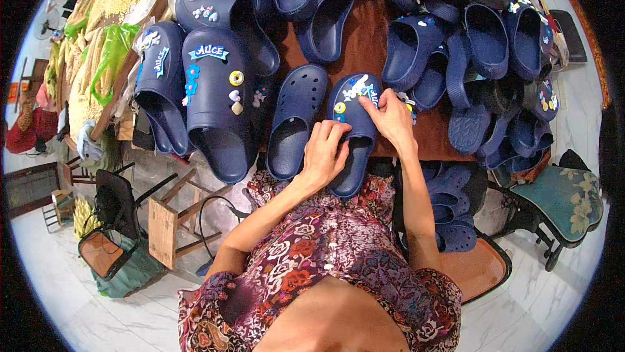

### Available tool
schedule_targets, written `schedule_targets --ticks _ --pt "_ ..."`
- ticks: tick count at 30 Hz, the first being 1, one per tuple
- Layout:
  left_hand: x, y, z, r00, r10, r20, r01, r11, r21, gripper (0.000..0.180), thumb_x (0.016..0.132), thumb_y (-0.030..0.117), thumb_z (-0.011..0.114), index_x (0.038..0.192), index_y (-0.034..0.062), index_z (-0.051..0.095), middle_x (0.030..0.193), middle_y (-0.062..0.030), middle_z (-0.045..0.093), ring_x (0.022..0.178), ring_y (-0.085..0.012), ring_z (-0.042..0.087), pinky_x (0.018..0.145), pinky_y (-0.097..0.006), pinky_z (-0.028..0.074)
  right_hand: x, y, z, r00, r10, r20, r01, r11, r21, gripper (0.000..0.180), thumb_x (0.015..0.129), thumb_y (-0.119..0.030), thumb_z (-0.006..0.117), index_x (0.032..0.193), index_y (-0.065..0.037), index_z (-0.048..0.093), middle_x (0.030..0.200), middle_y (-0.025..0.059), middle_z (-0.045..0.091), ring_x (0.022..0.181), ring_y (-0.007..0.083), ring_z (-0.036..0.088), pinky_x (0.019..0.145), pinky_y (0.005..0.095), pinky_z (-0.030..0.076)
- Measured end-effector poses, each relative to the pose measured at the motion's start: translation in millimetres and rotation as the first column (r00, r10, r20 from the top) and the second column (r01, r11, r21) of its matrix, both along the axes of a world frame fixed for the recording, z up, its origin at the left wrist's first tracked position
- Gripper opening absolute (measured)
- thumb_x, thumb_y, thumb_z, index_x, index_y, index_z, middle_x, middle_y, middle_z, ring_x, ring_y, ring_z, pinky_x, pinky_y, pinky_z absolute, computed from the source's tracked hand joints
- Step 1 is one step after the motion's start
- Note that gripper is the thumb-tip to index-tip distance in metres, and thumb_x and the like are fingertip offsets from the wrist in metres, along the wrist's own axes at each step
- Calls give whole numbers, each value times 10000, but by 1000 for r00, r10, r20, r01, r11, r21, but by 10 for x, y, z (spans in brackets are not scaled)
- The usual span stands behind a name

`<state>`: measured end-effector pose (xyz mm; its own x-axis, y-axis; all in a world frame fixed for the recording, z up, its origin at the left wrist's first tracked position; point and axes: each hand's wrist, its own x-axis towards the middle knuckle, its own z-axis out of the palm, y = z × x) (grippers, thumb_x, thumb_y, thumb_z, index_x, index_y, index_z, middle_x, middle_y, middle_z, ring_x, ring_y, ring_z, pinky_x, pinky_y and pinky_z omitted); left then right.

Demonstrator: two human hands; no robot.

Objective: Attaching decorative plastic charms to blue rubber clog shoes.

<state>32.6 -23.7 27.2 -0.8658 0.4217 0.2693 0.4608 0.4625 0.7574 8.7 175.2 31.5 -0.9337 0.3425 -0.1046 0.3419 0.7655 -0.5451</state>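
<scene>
Steadying the shoe [358, 119], seemingly, the left hand [324, 155] grips its rim at nine o'clock; the right hand [392, 120] grips its toe at one, thumb against the badge [373, 94].

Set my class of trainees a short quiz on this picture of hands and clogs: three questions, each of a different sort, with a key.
1. True or false: the dark blue clog with round holes, just left of the dark blue clog with colourful charms, shows colourful charms itself.
2. The left hand and right hand both touch: (a) a brown wooden stool; (b) the dark blue clog with colourful charms; (c) a teal flower-patterned seat.
3. Fill in the blank: the small ring-shaped charm near the left hand's fingers is ____ with a pale centre.

Key: 1. False, only bare holes show. 2. (b). 3. Yellow.
</scene>
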Motion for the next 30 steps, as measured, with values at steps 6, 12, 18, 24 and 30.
schedule_targets --ticks 6,12,18,24,30 --pt "-3 5 -22 1000 5 -24 -5 1000 11 327 759 -18 673 1070 55 600 1024 -142 573 957 -342 559 824 -423 481 -37 3 23 994 92 61 -92 996 -7 488 925 -485 606 846 -7 547 754 224 659 743 436 653 687 528 495" --pt "4 10 -15 1000 -6 -30 6 1000 16 338 758 -21 672 1079 55 597 1022 -143 569 958 -344 556 822 -426 481 -42 11 -8 971 240 -4 -234 949 209 355 991 -320 536 918 27 553 815 282 667 766 446 671 693 527 530" --pt "22 30 14 1000 -17 -15 17 1000 -9 351 754 -24 670 1088 56 596 1032 -145 566 970 -347 549 821 -431 480 -19 26 -11 957 289 -6 -277 923 268 318 991 -259 539 908 48 541 770 279 654 727 443 669 644 500 543" --pt "7 24 -37 999 -15 -34 14 999 -37 355 753 -30 662 1089 59 591 1034 -141 567 967 -348 547 808 -437 481 -5 28 -27 955 293 -39 -275 928 252 277 1001 -217 505 905 42 529 761 303 625 725 471 642 639 530 517" --pt "-14 16 -76 998 11 -70 -13 999 -35 364 753 -31 662 1096 65 587 1042 -137 568 968 -346 546 799 -437 484 11 189 -269 965 242 -102 -216 953 214 305 1013 -217 441 905 50 540 765 294 637 717 464 649 640 520 524"
